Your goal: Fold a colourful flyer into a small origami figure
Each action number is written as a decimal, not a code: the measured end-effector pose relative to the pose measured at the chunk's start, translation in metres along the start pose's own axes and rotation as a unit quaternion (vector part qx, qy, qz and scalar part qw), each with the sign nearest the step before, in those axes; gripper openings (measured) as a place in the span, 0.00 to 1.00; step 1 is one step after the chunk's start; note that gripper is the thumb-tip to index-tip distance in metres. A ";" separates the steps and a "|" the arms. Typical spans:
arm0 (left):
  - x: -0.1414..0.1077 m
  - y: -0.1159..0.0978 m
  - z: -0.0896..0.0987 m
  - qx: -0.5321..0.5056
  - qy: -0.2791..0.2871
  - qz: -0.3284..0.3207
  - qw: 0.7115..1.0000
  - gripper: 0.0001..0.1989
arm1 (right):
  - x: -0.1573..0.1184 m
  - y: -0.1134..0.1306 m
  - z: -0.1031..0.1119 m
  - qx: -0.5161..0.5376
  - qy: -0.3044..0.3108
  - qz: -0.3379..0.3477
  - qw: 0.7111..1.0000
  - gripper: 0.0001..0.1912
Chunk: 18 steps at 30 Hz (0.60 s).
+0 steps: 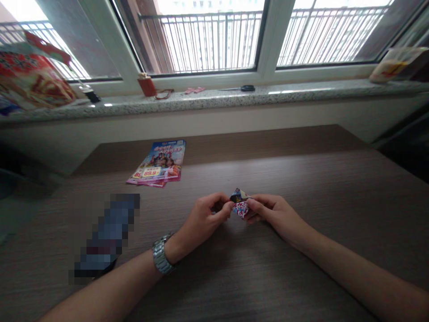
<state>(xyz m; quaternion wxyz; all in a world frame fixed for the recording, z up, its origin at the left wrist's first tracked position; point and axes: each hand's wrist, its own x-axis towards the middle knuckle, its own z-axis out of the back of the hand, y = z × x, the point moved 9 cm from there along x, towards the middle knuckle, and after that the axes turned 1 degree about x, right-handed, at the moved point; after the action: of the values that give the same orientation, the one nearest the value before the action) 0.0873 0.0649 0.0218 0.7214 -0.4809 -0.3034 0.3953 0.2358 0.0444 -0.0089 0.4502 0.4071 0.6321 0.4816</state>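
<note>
A small piece of folded printed paper (pixel 240 208) is held just above the table between my two hands, its colourful faces angled and partly opened. My left hand (pixel 212 212) pinches its left corner between thumb and index finger. On the other side, my right hand (pixel 268 208) grips the right edge, thumb in front and fingers behind. The fingers cover parts of the paper, so its full shape cannot be seen. A metal watch (pixel 162 254) is on my left wrist.
A stack of printed flyers (pixel 161 162) lies at the back left of the brown table (pixel 284 268). Nearer to me is a blurred-out phone-like object (pixel 109 235). On the stone windowsill (pixel 214 99) are scissors (pixel 247 88), a red container (pixel 146 85) and food packages (pixel 33 78).
</note>
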 end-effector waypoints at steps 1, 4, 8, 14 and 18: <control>0.000 0.000 0.001 0.000 -0.004 0.000 1.000 0.13 | 0.000 0.000 0.000 -0.002 0.002 0.000 1.000 0.22; 0.000 -0.001 0.003 0.004 -0.018 -0.003 1.000 0.12 | 0.001 0.000 0.001 -0.018 -0.001 0.005 1.000 0.22; -0.001 -0.005 0.003 0.019 -0.025 -0.008 0.999 0.12 | 0.000 0.005 0.000 -0.044 -0.001 0.023 0.999 0.21; -0.002 -0.011 -0.001 0.038 -0.013 -0.026 0.999 0.12 | -0.003 0.008 -0.005 -0.059 0.009 0.042 0.997 0.21; -0.003 -0.010 0.000 0.044 -0.016 -0.025 0.999 0.11 | -0.003 0.007 -0.007 -0.059 0.018 0.048 0.997 0.20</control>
<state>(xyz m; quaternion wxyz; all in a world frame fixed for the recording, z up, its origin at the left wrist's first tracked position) 0.0887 0.0604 0.0311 0.7467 -0.4348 -0.3086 0.3978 0.2305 0.0412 -0.0003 0.4383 0.4004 0.5905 0.5467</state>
